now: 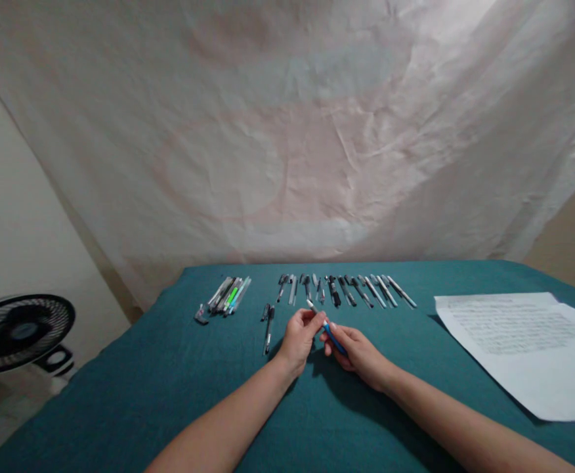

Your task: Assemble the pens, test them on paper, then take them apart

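Note:
Over the middle of the table, both hands hold one blue-and-white pen (335, 340), tilted with its whitish end pointing away and to the left. My left hand (296, 340) is closed, pinching the pen near that pale end between thumb and fingers. Around the blue barrel, my right hand (360, 356) is closed too; its fingers partly hide the pen. Left of my left hand lies a dark clear-barrelled pen (268, 330), with a small black cap (265, 311) beside its upper end. Just beyond my hands runs a row of several pens (333, 290), laid side by side, mostly black or clear.
A bundle of several pens (229, 295), one bright green, lies at the back left beside a small dark item (201, 315). Written paper sheets (518, 368) cover the right side of the green tablecloth (169, 387). A black fan (21, 334) stands off the left edge.

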`<state>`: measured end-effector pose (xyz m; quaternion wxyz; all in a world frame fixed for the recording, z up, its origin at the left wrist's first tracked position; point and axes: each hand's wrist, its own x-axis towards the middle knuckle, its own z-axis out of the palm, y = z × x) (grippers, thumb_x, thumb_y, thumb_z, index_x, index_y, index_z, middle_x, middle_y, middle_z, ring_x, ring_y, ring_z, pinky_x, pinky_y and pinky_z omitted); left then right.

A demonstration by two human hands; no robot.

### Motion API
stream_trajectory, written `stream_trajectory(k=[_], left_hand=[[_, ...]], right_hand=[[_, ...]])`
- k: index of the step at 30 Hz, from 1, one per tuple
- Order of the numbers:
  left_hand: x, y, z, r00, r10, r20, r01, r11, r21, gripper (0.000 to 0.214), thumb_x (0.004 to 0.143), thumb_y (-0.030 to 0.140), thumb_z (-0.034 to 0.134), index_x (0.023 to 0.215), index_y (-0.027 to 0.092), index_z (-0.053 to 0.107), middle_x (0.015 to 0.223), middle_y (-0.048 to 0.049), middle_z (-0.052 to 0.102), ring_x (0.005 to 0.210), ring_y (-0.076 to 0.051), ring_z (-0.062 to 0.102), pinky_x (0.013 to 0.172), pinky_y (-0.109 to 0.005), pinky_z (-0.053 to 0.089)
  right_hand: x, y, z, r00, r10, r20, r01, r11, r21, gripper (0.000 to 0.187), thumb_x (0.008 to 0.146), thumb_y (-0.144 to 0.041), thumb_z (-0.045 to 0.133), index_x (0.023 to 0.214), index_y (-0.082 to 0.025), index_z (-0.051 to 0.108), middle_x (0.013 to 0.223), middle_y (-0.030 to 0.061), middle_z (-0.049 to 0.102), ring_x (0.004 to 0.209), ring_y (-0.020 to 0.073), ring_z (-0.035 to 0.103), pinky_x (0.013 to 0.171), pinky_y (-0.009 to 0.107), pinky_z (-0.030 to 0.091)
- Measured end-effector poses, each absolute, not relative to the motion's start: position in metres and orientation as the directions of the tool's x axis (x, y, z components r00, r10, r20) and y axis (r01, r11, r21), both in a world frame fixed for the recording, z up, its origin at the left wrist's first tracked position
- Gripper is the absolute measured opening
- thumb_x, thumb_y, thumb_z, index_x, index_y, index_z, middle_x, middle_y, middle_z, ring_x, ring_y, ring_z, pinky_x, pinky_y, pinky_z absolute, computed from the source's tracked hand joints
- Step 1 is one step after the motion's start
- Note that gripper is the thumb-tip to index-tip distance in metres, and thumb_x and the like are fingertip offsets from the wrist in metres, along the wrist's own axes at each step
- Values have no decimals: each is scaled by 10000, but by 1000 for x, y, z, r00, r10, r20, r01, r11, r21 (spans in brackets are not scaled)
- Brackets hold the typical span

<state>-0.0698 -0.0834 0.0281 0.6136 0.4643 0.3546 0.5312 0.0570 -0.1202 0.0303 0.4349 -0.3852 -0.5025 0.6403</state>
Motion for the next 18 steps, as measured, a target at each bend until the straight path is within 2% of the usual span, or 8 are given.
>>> stream_trajectory(k=[6, 13, 18], left_hand=[[-75, -75, 26, 90, 994, 63, -372, -25, 928, 265, 646, 324, 640, 771, 129, 511, 698, -8, 574, 658, -85, 538, 667, -215, 404], [-78, -73, 35, 121, 993, 19, -407, 32, 913, 298, 642, 343, 643, 812, 137, 510, 759, -28, 599, 688, -102, 575, 694, -243, 423], [-81, -70, 40, 107, 994, -16, -396, 57, 917, 340, 623, 356, 657, 827, 138, 496, 783, -42, 609, 683, -125, 602, 686, -262, 447]], right_hand=[[54, -120, 22, -234, 972, -17, -134, -50, -990, 362, 675, -511, 547, 755, -182, 418, 465, -80, 424, 361, 41, 334, 350, 161, 244], [56, -119, 25, -245, 968, -48, -162, -90, -983, 338, 686, -486, 549, 752, -184, 413, 468, -86, 402, 352, 32, 302, 332, 151, 198], [57, -120, 29, -298, 952, -69, -187, -129, -974, 384, 675, -485, 560, 903, -197, 450, 617, -57, 475, 362, 7, 268, 330, 141, 154]])
